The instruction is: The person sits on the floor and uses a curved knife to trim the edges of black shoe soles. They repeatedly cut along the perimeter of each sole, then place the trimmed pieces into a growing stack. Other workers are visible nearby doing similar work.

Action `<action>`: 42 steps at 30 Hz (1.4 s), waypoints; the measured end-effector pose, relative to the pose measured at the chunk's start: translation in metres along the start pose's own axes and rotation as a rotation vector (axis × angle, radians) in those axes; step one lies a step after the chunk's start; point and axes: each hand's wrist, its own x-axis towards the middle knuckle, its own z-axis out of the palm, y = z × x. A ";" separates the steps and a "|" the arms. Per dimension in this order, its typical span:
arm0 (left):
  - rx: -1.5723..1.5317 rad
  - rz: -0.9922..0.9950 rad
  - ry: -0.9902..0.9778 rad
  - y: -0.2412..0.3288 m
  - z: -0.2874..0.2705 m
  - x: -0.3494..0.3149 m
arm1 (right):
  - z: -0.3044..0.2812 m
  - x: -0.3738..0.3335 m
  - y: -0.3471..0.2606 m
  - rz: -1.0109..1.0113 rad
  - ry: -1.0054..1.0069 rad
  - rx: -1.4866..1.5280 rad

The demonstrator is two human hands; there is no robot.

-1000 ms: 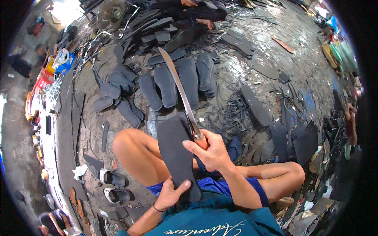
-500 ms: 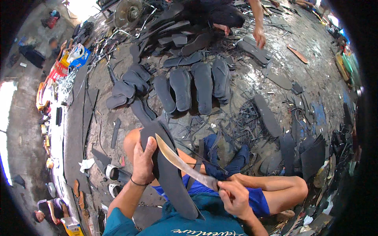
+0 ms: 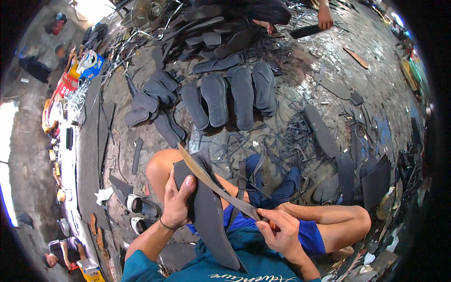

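Observation:
My left hand (image 3: 179,199) is closed around a long dark grey shoe sole (image 3: 211,229), its thumb on the upper face. The sole hangs tilted over my lap, its lower end near my shirt. In my right hand (image 3: 281,231) is the handle of a long curved knife (image 3: 213,187). The blade slants up and left across the top part of the sole, its tip pointing past my left knee. Whether the edge touches the sole, I cannot tell.
Several cut soles (image 3: 243,101) lie in a row ahead of me, with a heap of soles (image 3: 206,35) behind. Black scrap strips (image 3: 300,141) litter the floor. Another person's hand (image 3: 325,19) holds a dark piece at the far right. White-and-black sandals (image 3: 136,204) lie left.
The knife has moved up and left, so its tip now passes beyond the sole. The sole has shifted slightly right and down. The other person's hand has lifted a dark sole off the floor.

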 end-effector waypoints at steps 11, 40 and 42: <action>-0.042 -0.011 -0.169 0.016 0.014 0.010 | -0.008 0.078 -0.026 0.096 -0.012 0.131; 0.425 -0.246 -0.864 0.004 0.003 -0.034 | -0.105 -0.066 -0.011 0.279 -0.427 -0.006; 0.335 -0.315 -0.872 0.001 0.010 -0.038 | -0.103 -0.063 -0.019 0.325 -0.428 0.021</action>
